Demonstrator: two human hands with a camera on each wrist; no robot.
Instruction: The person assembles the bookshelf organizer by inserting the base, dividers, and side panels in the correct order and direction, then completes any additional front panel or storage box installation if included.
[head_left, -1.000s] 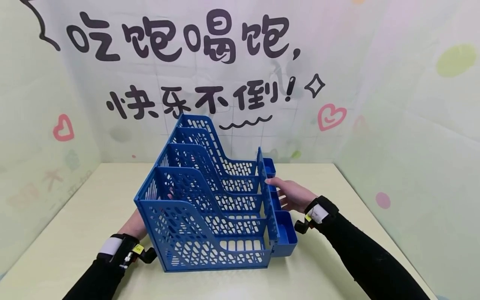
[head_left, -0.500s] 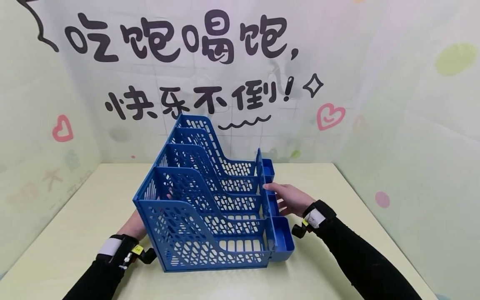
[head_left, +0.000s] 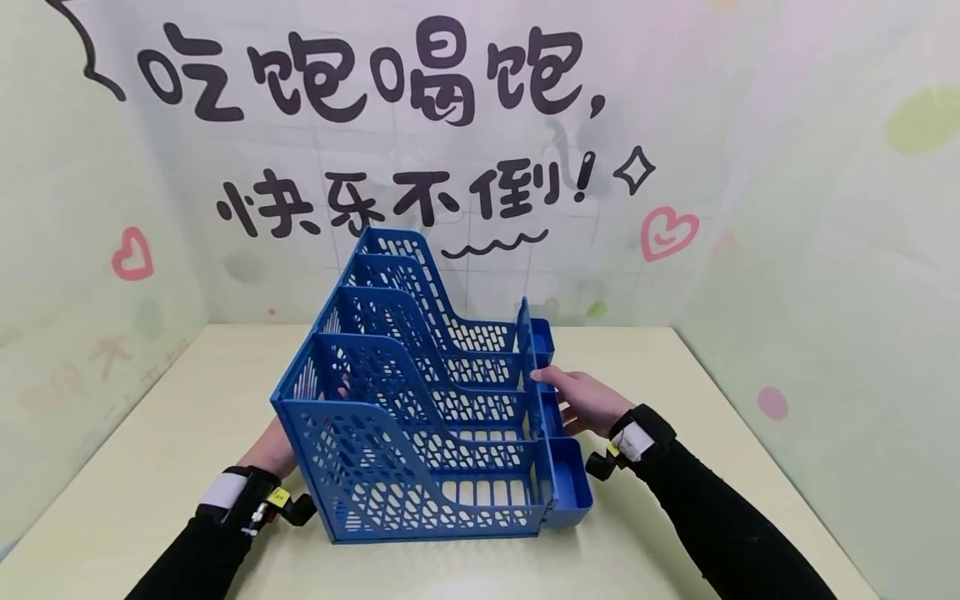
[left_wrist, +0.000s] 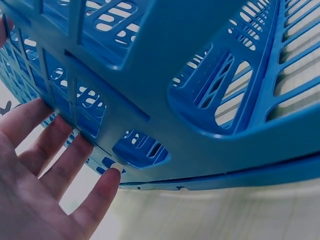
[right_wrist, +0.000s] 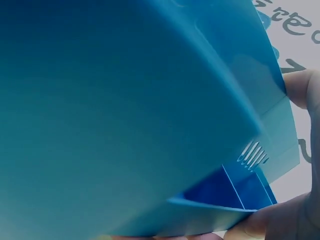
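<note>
A blue plastic file rack (head_left: 375,417) with perforated dividers stands on the table in the head view. Along its right side is a blue front panel (head_left: 537,408) carrying a row of small boxes (head_left: 572,479). My right hand (head_left: 588,400) grips this panel, thumb at its upper edge and fingers below the boxes; the right wrist view shows the thumb (right_wrist: 299,89) against the edge. At the rack's left side, my left hand (left_wrist: 45,185) touches the lattice back with spread, fairly straight fingers. In the head view the rack hides most of that hand.
The pale wooden table (head_left: 180,433) is bounded by a printed backdrop (head_left: 480,283) behind and light cloth walls on both sides. A wrist camera (head_left: 600,465) on my right arm sits close to the nearest small box.
My right hand and the front panel with its boxes have moved slightly down against the rack. The left hand and the rack stay in place.
</note>
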